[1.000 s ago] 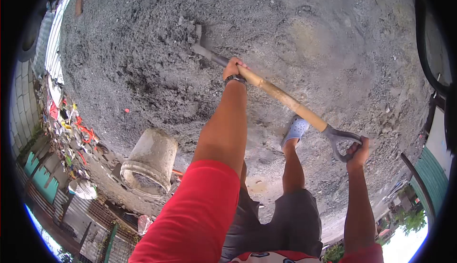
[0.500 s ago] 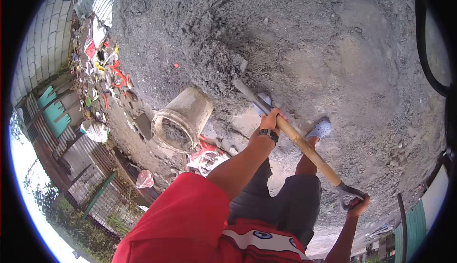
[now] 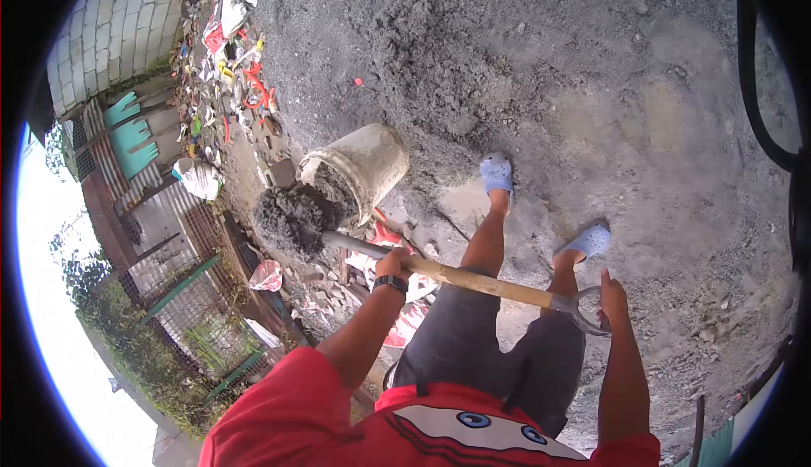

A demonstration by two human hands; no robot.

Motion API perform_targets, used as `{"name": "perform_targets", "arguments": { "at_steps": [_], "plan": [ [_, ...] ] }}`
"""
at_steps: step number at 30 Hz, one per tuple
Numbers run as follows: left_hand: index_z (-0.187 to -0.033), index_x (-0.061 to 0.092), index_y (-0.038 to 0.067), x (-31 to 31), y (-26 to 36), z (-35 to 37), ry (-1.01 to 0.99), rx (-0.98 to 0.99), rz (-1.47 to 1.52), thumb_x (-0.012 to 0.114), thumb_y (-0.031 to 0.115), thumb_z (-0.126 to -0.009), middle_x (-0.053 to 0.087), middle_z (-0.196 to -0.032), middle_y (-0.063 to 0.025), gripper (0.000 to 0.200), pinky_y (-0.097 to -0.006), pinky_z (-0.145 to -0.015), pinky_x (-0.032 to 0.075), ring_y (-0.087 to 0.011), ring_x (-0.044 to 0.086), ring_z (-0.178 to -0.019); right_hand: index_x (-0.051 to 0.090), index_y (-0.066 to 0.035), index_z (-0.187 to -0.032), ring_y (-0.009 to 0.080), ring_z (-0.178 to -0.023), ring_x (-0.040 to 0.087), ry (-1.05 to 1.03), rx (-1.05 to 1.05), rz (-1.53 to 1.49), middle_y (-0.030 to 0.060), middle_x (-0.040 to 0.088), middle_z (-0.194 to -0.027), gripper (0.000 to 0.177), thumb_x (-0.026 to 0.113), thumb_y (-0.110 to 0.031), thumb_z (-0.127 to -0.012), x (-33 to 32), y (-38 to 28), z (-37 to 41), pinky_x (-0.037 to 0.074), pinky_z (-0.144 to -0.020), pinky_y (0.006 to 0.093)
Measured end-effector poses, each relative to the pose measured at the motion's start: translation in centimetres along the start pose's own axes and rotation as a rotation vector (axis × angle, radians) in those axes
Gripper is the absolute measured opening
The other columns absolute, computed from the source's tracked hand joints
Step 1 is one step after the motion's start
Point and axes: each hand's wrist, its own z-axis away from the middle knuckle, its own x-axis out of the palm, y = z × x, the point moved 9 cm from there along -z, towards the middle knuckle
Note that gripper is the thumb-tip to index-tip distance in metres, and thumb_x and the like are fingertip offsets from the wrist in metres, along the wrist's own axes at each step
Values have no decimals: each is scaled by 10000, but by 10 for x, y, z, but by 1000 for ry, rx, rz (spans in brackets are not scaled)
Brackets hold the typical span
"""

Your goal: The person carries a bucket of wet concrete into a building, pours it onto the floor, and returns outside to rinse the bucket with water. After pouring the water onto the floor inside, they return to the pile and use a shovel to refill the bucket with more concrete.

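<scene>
My left hand [image 3: 393, 268], with a watch at the wrist, is wrapped round the wooden shaft of a shovel [image 3: 481, 282] near its metal socket. At the other end, my right hand [image 3: 614, 302] grips the D-shaped handle. A heap of dark grey wet mix [image 3: 291, 220] covers the blade, which is hidden beneath it. This load overlaps the mouth of a dirty, pale bucket [image 3: 380, 161] in the view, and the bucket's opening faces the lower left.
A large mound of grey sandy mix [image 3: 439, 70] spreads over the ground ahead. Litter [image 3: 245, 78] and a white sack [image 3: 198, 178] lie along the left, beside a block wall [image 3: 118, 28] and a wire fence [image 3: 190, 281]. My feet in blue clogs [image 3: 497, 170] stand near the mound.
The shovel has swung left from the mound to the bucket's mouth, carrying a load of mix. Both hands have kept hold, and the right hand has moved up toward the clogs.
</scene>
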Motion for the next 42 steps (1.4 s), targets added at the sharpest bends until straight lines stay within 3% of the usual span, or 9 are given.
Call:
{"name": "perform_targets", "arguments": {
  "at_steps": [6, 12, 18, 23, 26, 34, 39, 40, 42],
  "plan": [
    [-1013, 559, -80, 10, 3, -50, 385, 360, -709, 832, 167, -652, 679, -875, -158, 515, -367, -570, 558, -255, 687, -687, 661, 20, -1107, 281, -817, 695, -780, 138, 541, 180, 706, -930, 826, 377, -734, -927, 52, 8, 13, 536, -780, 443],
    [-937, 566, -84, 31, -41, 159, -22, 282, -272, 786, 188, -745, 651, -856, -189, 399, -463, -584, 608, -320, 694, -707, 688, -29, -1052, 237, -547, 627, -267, -289, 341, 142, 670, -774, 673, 449, -650, -951, -65, 94, 48, 519, -590, 411],
    [-877, 625, -68, 98, -155, 276, -312, 63, 129, 688, 174, -744, 661, -811, -172, 284, -402, -590, 579, -297, 678, -662, 517, -98, -922, 150, -380, 424, 144, -142, -944, 9, 432, -531, 455, 632, -538, -905, -271, 209, 286, 363, -356, 318],
    [-1125, 605, -2, 149, -167, 410, -909, 28, -472, 758, 323, -812, 702, -959, -126, 477, -366, -630, 576, -230, 682, -719, 475, -131, -816, 91, -376, 382, 516, -722, -775, -14, 413, -524, 335, 678, -377, -919, -366, 180, 472, 323, -338, 255],
    [-1200, 597, 57, 153, -117, 460, -1125, 769, -754, 746, 373, -851, 708, -950, -85, 493, -282, -654, 514, -135, 635, -710, 550, -53, -881, 221, -493, 524, 875, -1002, -302, 53, 518, -592, 311, 784, -249, -821, -331, 101, 534, 445, -490, 399],
    [-1276, 571, -6, -173, 88, 718, -1835, 581, -211, 685, 204, -934, 641, -810, -15, 417, -224, -612, 422, -51, 554, -664, 624, -91, -1021, 421, -809, 671, 933, -970, 336, 204, 688, -796, 410, 740, -419, -803, -161, -60, 598, 496, -724, 505],
    [-1027, 623, -4, -369, 151, 781, -2066, 1055, 380, 684, 403, -929, 611, -598, -181, 423, -383, -444, 518, -253, 536, -416, 649, -120, -1015, 394, -839, 683, 872, -968, 435, 175, 708, -816, 397, 729, -445, -802, -90, -122, 623, 508, -722, 492],
    [-1271, 586, 217, -396, 145, 781, -1951, 1086, 250, 653, 453, -932, 550, -559, -5, 418, -225, -384, 360, -94, 425, -400, 649, -120, -1015, 394, -839, 683, 862, -974, 463, 175, 708, -816, 397, 729, -445, -802, -76, -131, 629, 508, -722, 492],
    [-1234, 604, 232, -441, 148, 777, -1891, 1249, 377, 637, 429, -944, 473, -505, 48, 352, -234, -368, 283, -72, 352, -372, 641, -110, -1029, 365, -845, 692, 917, -994, 573, 157, 715, -831, 376, 705, -422, -829, -39, -140, 645, 516, -725, 473]
  ]
}}
